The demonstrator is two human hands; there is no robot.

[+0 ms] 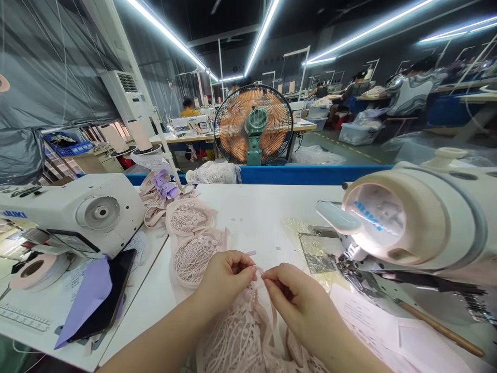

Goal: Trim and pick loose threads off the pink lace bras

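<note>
Left hand [225, 277] and right hand [295, 300] are meeting over the near edge of the white sewing bench [256, 217], each one pinching a thin pale pink strap [259, 270] between thumb and fingertips, closed on it where it is rising from the pink lace bra piece [236, 336] that is lying bunched against the bench's near edge, under both wrists.

Judging from the grip, the strap is looking slight and slippery; a loose pinch could be letting it slide out or twist. The lace is draping close to the white sewing machine [419, 223] at the bench's right side, so a stray fold could be catching under its needle area. More pink lace cups [192, 235] are lying stacked toward the left edge, near enough to be dragged along.

As for containers, pale plastic bins [355, 133] are sitting on the floor far beyond the bench; what they are holding is too distant to tell.
</note>
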